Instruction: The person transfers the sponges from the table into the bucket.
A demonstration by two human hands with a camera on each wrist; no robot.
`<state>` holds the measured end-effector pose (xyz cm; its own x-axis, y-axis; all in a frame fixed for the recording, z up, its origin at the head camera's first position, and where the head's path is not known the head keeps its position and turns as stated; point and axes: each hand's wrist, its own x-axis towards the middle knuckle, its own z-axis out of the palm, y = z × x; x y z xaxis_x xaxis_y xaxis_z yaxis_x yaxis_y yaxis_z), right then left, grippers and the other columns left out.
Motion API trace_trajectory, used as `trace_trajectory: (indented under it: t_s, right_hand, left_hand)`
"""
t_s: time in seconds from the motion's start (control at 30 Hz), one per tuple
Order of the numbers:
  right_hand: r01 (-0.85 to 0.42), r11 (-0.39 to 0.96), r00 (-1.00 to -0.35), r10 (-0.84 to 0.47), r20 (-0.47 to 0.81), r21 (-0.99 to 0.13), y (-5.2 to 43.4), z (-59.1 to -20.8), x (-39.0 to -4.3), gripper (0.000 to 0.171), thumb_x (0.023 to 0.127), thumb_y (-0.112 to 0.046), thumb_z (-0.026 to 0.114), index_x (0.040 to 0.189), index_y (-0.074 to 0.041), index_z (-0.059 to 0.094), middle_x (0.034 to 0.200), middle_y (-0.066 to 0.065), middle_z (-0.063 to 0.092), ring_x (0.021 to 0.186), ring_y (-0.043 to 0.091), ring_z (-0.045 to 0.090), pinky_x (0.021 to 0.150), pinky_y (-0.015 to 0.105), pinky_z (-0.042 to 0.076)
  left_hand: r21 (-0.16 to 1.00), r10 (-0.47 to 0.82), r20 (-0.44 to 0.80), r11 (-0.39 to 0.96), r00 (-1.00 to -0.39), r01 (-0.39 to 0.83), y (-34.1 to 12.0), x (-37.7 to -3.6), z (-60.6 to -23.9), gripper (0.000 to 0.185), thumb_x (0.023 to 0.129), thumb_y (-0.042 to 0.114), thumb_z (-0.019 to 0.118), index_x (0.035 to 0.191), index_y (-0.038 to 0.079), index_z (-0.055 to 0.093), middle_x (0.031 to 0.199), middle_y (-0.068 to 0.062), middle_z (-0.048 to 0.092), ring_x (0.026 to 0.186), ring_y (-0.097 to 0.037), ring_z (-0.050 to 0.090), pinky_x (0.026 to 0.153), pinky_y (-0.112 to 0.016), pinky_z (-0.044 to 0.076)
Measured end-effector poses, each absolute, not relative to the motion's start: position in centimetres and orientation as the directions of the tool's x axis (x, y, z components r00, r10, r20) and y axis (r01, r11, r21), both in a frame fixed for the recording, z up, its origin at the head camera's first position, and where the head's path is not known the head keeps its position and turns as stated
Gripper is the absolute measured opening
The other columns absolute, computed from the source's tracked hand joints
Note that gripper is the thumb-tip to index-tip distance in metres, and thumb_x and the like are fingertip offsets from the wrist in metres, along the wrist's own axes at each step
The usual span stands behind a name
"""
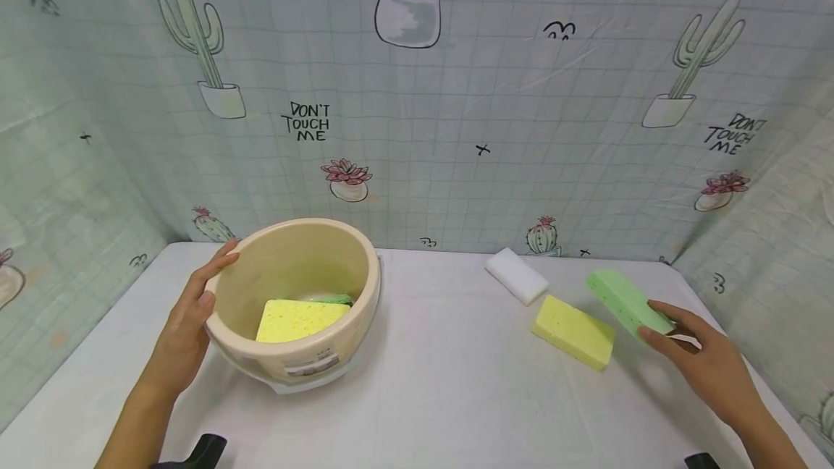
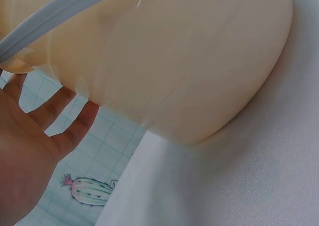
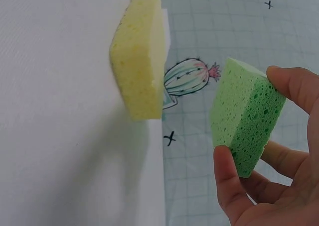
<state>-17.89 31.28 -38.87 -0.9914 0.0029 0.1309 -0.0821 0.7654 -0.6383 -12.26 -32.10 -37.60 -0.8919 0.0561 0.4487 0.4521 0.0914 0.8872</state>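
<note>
A pale green sponge [image 3: 241, 117] is pinched between the thumb and fingers of my right hand [image 1: 713, 360], held above the table on the right. Near it lie a yellow sponge [image 1: 573, 331] and a smaller white sponge [image 1: 517, 276]. On the left stands a cream bucket [image 1: 368, 310] with a grey handle [image 2: 60, 17]. My left hand [image 1: 184, 328] rests on the bucket's left side, spread fingers [image 2: 55, 106] against the outer wall close to the rim. Inside the bucket are a yellow sponge [image 1: 301, 320] and a green sponge [image 1: 335, 300], the latter mostly hidden.
The table [image 1: 449, 382] wears a white cover. Behind it and along both sides hangs a gridded curtain [image 1: 443, 107] printed with cacti. Dark parts of the wrist gear [image 1: 207, 449] show at the bottom edge of the head view.
</note>
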Motion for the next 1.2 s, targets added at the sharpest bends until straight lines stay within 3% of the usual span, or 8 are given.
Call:
trace_trajectory:
  t_s: [0.27, 0.4, 0.47, 0.5, 0.7, 0.93, 1.2]
  right_hand:
    - [-0.083, 0.77, -0.993, -0.009, 0.12, -0.632, 30.4, -37.8, -18.1, 0.065, 0.09, -0.045, 0.063, 0.146, -0.018, 0.042, 0.137, 0.022, 0.044, 0.087, -0.02, 0.044, 0.062, 0.017, 0.047]
    - [-0.102, 0.784, -0.991, -0.026, 0.131, -0.612, 29.6, -37.2, -18.4, 0.065, 0.09, -0.046, 0.063, 0.145, -0.017, 0.043, 0.137, 0.023, 0.044, 0.094, 0.001, 0.059, 0.062, 0.023, 0.05]
    - [-0.122, 0.782, -0.988, -0.038, 0.149, -0.611, 29.2, -36.9, -18.5, 0.064, 0.09, -0.044, 0.063, 0.144, -0.015, 0.044, 0.137, 0.023, 0.045, 0.098, 0.015, 0.063, 0.062, 0.022, 0.049]
    - [-0.132, 0.781, -0.986, -0.042, 0.16, -0.61, 29.0, -36.7, -18.5, 0.064, 0.09, -0.044, 0.064, 0.144, -0.015, 0.044, 0.136, 0.022, 0.045, 0.098, 0.016, 0.062, 0.062, 0.021, 0.049]
    - [-0.218, 0.748, -0.971, -0.104, 0.214, -0.627, 27.7, -36.1, -18.5, 0.058, 0.091, -0.037, 0.065, 0.142, -0.016, 0.047, 0.136, 0.017, 0.045, 0.09, -0.02, 0.045, 0.065, 0.014, 0.048]
    - [-0.267, 0.727, -0.961, -0.148, 0.235, -0.633, 26.1, -35.6, -18.6, 0.055, 0.09, -0.036, 0.066, 0.141, -0.022, 0.048, 0.136, 0.01, 0.045, 0.093, -0.018, 0.048, 0.07, 0.014, 0.048]
    - [-0.368, 0.699, -0.926, -0.219, 0.307, -0.613, 23.6, -34.7, -19.2, 0.055, 0.089, -0.031, 0.069, 0.139, -0.018, 0.05, 0.134, 0.01, 0.05, 0.097, -0.009, 0.047, 0.077, 0.007, 0.043]
  left_hand:
    - [0.879, 0.074, 0.459, 0.109, -0.885, 0.465, -31.9, -12.7, -37.4, 0.048, 0.102, 0.018, 0.026, 0.149, 0.008, 0.029, 0.159, -0.003, 0.01, 0.144, -0.019, 0.005, 0.102, -0.015, 0.026]
    - [0.879, 0.071, 0.46, 0.108, -0.885, 0.465, -32.0, -12.6, -37.5, 0.048, 0.102, 0.018, 0.026, 0.149, 0.008, 0.029, 0.159, -0.003, 0.01, 0.144, -0.019, 0.006, 0.102, -0.015, 0.026]
    - [0.88, 0.07, 0.458, 0.103, -0.886, 0.464, -32.0, -12.6, -37.5, 0.048, 0.102, 0.018, 0.026, 0.149, 0.008, 0.028, 0.159, -0.002, 0.01, 0.144, -0.019, 0.006, 0.102, -0.015, 0.026]
    - [0.88, 0.069, 0.459, 0.101, -0.886, 0.464, -32.0, -12.6, -37.5, 0.048, 0.102, 0.018, 0.026, 0.149, 0.008, 0.028, 0.159, -0.003, 0.01, 0.144, -0.019, 0.005, 0.103, -0.016, 0.026]
    - [0.884, 0.074, 0.453, 0.092, -0.888, 0.459, -32.1, -12.5, -37.5, 0.048, 0.102, 0.018, 0.026, 0.149, 0.009, 0.028, 0.16, -0.002, 0.008, 0.145, -0.019, 0.003, 0.102, -0.015, 0.026]
    - [0.886, 0.076, 0.45, 0.087, -0.89, 0.456, -32.0, -12.4, -37.5, 0.049, 0.102, 0.019, 0.026, 0.15, 0.01, 0.028, 0.16, -0.002, 0.008, 0.144, -0.019, 0.003, 0.101, -0.014, 0.028]
    - [0.888, 0.072, 0.447, 0.083, -0.892, 0.452, -32.1, -12.3, -37.5, 0.049, 0.102, 0.019, 0.026, 0.15, 0.009, 0.027, 0.16, -0.002, 0.007, 0.144, -0.02, 0.004, 0.101, -0.015, 0.028]
